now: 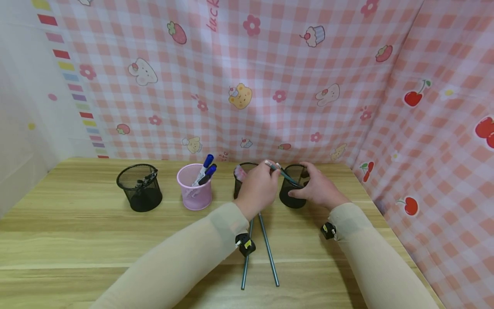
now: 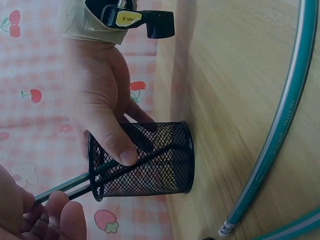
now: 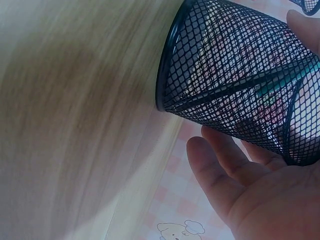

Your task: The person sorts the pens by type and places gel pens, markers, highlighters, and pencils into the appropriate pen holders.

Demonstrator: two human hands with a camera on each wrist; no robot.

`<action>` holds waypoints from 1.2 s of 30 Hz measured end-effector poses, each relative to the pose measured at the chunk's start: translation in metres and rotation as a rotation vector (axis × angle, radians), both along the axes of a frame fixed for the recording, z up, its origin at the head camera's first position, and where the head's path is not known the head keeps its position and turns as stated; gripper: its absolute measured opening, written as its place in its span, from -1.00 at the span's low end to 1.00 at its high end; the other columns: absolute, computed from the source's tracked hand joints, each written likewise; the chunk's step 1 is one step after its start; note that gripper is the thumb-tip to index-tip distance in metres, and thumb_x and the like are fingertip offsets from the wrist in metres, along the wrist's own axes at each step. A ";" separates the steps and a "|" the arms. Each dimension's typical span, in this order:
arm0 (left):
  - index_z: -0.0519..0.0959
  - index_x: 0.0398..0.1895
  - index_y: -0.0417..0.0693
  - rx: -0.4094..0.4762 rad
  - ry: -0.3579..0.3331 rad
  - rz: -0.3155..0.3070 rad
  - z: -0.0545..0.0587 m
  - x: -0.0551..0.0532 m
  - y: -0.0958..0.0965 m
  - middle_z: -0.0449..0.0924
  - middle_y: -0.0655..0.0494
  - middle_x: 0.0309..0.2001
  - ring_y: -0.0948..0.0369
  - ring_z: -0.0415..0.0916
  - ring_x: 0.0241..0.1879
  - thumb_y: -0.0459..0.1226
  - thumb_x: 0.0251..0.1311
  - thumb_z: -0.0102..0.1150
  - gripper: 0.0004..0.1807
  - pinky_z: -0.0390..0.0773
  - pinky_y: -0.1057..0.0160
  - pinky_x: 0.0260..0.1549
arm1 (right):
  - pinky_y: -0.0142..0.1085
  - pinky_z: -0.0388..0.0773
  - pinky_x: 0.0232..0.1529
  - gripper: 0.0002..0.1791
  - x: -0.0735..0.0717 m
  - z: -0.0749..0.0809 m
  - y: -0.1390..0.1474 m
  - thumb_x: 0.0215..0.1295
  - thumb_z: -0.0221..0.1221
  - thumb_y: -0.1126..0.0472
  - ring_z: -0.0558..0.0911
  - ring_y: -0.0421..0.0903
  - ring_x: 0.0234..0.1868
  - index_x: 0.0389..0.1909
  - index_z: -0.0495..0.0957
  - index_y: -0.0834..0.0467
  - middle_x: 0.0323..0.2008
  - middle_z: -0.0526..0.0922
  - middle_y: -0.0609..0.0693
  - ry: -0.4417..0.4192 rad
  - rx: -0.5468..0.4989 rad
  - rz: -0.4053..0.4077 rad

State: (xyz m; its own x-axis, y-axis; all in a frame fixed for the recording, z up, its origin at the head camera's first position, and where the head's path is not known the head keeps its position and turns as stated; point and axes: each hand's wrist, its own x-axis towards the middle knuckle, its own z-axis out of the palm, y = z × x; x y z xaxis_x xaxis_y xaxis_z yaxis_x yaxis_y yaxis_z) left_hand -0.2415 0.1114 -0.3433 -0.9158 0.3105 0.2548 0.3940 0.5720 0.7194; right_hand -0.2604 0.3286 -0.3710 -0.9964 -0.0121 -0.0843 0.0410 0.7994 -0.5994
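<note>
My right hand (image 1: pixel 319 189) holds a black mesh pen holder (image 1: pixel 292 201) that stands on the table, thumb on the near side and fingers round the far side. In the left wrist view the thumb (image 2: pixel 112 135) lies against the mesh. My left hand (image 1: pixel 256 189) pinches two green pencils (image 1: pixel 286 176) near their upper ends. They slant over the rim, and their lower parts show through the mesh (image 3: pixel 240 85) in the right wrist view. Two more green pencils (image 1: pixel 269 253) lie on the table below my left wrist.
Left of my left hand stands a pink pen holder (image 1: pixel 196 199) with blue-capped markers (image 1: pixel 208 162). Farther left is a black mesh holder (image 1: pixel 144 199) with small dark items. My left hand partly hides another black holder (image 1: pixel 236 189). Checked cloth (image 1: pixel 278 64) hangs behind the table.
</note>
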 end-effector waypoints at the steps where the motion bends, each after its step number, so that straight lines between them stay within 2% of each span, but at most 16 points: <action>1: 0.58 0.25 -0.06 -0.007 -0.002 0.004 0.000 0.000 0.001 0.74 0.02 0.11 0.21 0.66 -0.09 -0.12 0.68 -0.10 -0.65 0.67 0.15 -0.04 | 0.27 0.46 0.33 0.21 0.000 0.000 0.000 0.14 0.54 -0.05 0.46 0.34 0.38 0.67 0.00 0.05 0.44 0.38 0.31 0.001 0.001 0.000; 6: 0.60 0.06 0.00 -0.017 -0.010 0.007 -0.002 -0.002 0.002 0.71 0.09 -0.14 0.20 0.54 -0.33 -0.10 0.67 -0.08 -0.72 0.55 0.21 -0.27 | 0.26 0.45 0.35 0.20 -0.001 -0.001 0.000 0.14 0.54 -0.06 0.46 0.33 0.38 0.66 0.00 0.05 0.43 0.39 0.31 0.008 0.006 0.003; 9: 0.60 0.00 0.03 -0.024 -0.015 0.005 -0.002 -0.003 0.003 0.69 0.13 -0.19 0.21 0.51 -0.37 -0.08 0.66 -0.06 -0.74 0.51 0.24 -0.33 | 0.26 0.45 0.35 0.20 -0.001 -0.001 0.001 0.14 0.54 -0.06 0.45 0.33 0.38 0.66 0.01 0.05 0.43 0.39 0.31 0.011 0.008 0.006; 18: 0.65 0.07 -0.02 -0.041 -0.029 0.034 -0.002 -0.002 0.005 0.75 0.12 0.00 0.25 0.62 -0.18 -0.05 0.64 -0.03 -0.68 0.64 0.19 -0.13 | 0.25 0.46 0.34 0.19 -0.001 -0.001 0.001 0.15 0.54 -0.05 0.45 0.32 0.38 0.66 0.01 0.04 0.43 0.38 0.30 0.005 -0.005 0.005; 24: 0.61 0.06 -0.01 -0.031 -0.047 0.027 -0.001 0.000 0.003 0.73 0.16 -0.10 0.26 0.59 -0.29 -0.04 0.63 0.00 -0.70 0.60 0.25 -0.27 | 0.24 0.46 0.34 0.18 -0.001 -0.002 0.001 0.15 0.54 -0.04 0.46 0.30 0.38 0.66 0.02 0.05 0.42 0.40 0.29 0.009 -0.016 0.008; 28: 0.58 0.11 -0.01 -0.029 -0.055 0.013 0.001 0.003 0.000 0.71 0.17 -0.09 0.26 0.58 -0.29 -0.03 0.62 0.00 -0.69 0.60 0.27 -0.27 | 0.24 0.46 0.35 0.18 -0.002 -0.003 0.001 0.13 0.54 -0.04 0.46 0.30 0.37 0.65 0.03 0.04 0.41 0.41 0.28 0.014 -0.016 0.005; 33: 0.54 0.20 -0.02 -0.071 -0.059 0.003 0.003 0.008 -0.007 0.71 0.17 -0.03 0.28 0.60 -0.28 0.00 0.61 0.01 -0.64 0.62 0.25 -0.24 | 0.25 0.45 0.35 0.19 -0.002 -0.003 0.002 0.12 0.55 -0.04 0.46 0.31 0.37 0.65 0.03 0.03 0.41 0.41 0.28 0.017 -0.012 0.003; 36: 0.52 0.24 -0.02 -0.110 -0.078 -0.009 0.004 0.012 -0.012 0.72 0.16 -0.06 0.27 0.59 -0.33 0.01 0.61 0.02 -0.62 0.61 0.25 -0.31 | 0.26 0.45 0.35 0.19 -0.002 -0.003 0.002 0.12 0.55 -0.04 0.46 0.32 0.38 0.65 0.03 0.02 0.42 0.41 0.28 0.016 -0.010 -0.001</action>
